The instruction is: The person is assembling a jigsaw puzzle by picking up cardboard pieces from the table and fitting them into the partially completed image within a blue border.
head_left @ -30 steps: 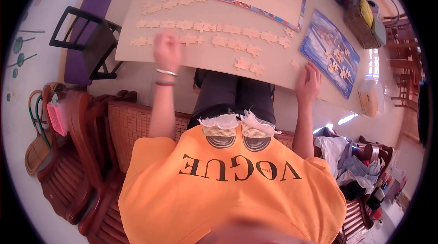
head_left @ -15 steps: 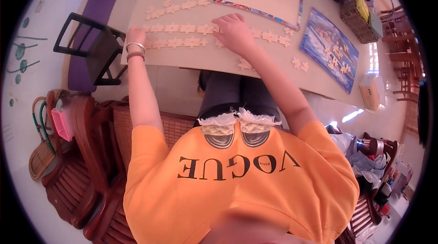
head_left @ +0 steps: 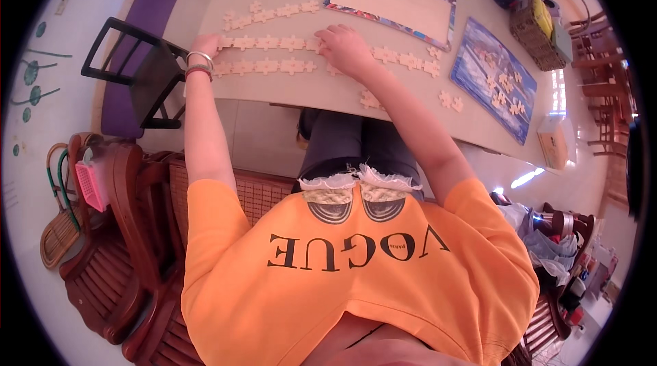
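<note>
Three rows of joined pale jigsaw puzzle pieces lie on the table's left half: a far row point(head_left: 274, 14), a middle row point(head_left: 267, 43) and a near row point(head_left: 267, 66). My left hand point(head_left: 206, 45) is closed at the left end of the middle row, its fingertips against the end piece. My right hand point(head_left: 344, 49) is at that row's right end, its fingers bent down on the pieces and partly covering them. Beyond my right hand, another strip of pieces point(head_left: 407, 59) runs to the right. A few loose pieces point(head_left: 449, 100) lie near the table's front edge.
A puzzle frame point(head_left: 390, 0) with a colourful border lies at the back. To its right is a blue picture board point(head_left: 479, 85) with several pieces on it. A wicker basket point(head_left: 537, 34) stands at the right corner. A black chair point(head_left: 147, 82) is at the left.
My right hand has shifted slightly left along the middle row, its fingers more bent. My left hand stays at the row's left end, its wrist a little further left. The view has shifted slightly.
</note>
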The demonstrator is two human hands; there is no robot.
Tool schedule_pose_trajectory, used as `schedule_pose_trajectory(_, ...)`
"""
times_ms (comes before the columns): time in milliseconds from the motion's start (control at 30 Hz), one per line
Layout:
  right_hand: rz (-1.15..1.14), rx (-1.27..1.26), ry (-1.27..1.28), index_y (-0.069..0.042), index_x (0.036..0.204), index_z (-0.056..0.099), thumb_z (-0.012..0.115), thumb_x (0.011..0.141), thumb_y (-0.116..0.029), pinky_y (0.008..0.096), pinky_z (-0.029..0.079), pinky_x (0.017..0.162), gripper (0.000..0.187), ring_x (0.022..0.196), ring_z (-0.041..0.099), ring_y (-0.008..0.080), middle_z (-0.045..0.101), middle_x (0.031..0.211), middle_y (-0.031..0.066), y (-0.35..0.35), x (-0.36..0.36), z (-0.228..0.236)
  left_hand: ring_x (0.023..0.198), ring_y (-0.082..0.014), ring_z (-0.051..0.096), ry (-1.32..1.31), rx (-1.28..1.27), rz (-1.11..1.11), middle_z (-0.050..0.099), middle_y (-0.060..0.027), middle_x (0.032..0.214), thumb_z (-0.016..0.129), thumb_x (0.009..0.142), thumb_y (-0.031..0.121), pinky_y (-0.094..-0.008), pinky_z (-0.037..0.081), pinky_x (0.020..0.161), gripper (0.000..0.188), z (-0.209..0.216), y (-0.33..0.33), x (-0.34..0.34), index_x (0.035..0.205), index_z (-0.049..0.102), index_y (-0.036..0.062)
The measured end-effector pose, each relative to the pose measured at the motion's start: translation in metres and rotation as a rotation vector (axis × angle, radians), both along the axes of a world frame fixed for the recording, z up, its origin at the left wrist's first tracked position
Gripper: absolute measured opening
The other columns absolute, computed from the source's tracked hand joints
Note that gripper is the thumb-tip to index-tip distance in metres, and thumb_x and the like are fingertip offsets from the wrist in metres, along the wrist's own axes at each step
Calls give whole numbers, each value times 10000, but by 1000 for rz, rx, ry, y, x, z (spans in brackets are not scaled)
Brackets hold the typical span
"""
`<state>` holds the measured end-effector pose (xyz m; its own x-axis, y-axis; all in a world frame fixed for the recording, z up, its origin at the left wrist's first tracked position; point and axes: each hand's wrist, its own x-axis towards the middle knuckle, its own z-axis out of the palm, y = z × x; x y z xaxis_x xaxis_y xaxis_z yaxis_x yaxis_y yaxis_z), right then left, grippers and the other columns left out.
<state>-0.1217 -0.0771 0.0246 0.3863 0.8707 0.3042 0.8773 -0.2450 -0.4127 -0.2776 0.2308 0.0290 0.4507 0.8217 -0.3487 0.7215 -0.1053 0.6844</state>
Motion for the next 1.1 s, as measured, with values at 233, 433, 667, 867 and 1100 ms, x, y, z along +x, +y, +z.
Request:
schedule_pose_trajectory(233, 51, 55, 87, -70, 1000, 601, 585, 752, -142, 382, 431, 850, 259, 963, 535, 268, 593, 948, 92, -2, 8, -3, 687, -134, 529, -476, -368, 150, 547, -60, 793, 552, 825, 81, -239, 471, 599, 54, 6, -17, -9, 847, 546, 32)
schedule_pose_trajectory(433, 57, 88, 111, -69, 996, 606, 592, 747, -152, 379, 434, 851, 263, 953, 536, 269, 596, 923, 85, -2, 9, -6, 768, -178, 562, -606, -514, 183, 571, -89, 899, 564, 845, 99, -281, 498, 693, 146, 8, -45, -11, 953, 516, 14)
schedule_pose_trajectory(667, 68, 161, 157, -64, 985, 610, 622, 717, -132, 374, 449, 828, 277, 915, 549, 272, 600, 886, 87, -3, 11, -6, 813, -204, 573, -823, -585, 269, 562, -100, 926, 585, 822, 49, -296, 516, 686, 207, 4, -64, -3, 994, 492, -17)
schedule_pose_trajectory(867, 32, 192, 268, -46, 969, 616, 633, 700, -122, 373, 460, 792, 280, 877, 559, 276, 601, 869, 97, -3, 12, -4, 791, -188, 572, -869, -647, 266, 573, -102, 906, 592, 821, 51, -281, 511, 661, 174, 1, -74, 8, 964, 515, -11)
schedule_pose_trajectory(1100, 61, 214, 241, -43, 960, 621, 633, 699, -114, 377, 463, 777, 271, 868, 562, 274, 612, 863, 100, -2, 15, -8, 639, -148, 580, -702, -374, 229, 603, -83, 803, 608, 798, 40, -251, 514, 565, 93, -1, -95, 19, 861, 575, -21)
